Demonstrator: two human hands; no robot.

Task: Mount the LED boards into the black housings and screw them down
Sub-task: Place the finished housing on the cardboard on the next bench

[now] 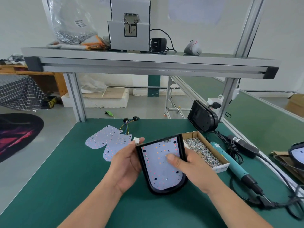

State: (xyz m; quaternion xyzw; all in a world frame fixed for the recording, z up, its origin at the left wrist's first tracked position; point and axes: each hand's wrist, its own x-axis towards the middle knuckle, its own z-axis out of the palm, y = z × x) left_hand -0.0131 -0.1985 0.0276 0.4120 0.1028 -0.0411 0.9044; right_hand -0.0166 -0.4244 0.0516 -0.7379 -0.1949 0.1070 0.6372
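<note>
A black housing (167, 190) with a white LED board (158, 167) lying inside it is held above the green table. My left hand (126, 163) grips the housing's left edge, and a white connector (136, 140) shows at its fingertips. My right hand (189, 168) holds the right edge, its thumb pressing on the board's face. Two more LED boards (105, 137) with coloured wires lie flat on the table behind my left hand.
A cardboard box of screws (204, 152) sits just right of the housing. A teal electric screwdriver (233, 167) with its cable and power brick lies further right. Another black housing (202, 118) leans against the frame post. A finished unit (297, 153) shows at the right edge.
</note>
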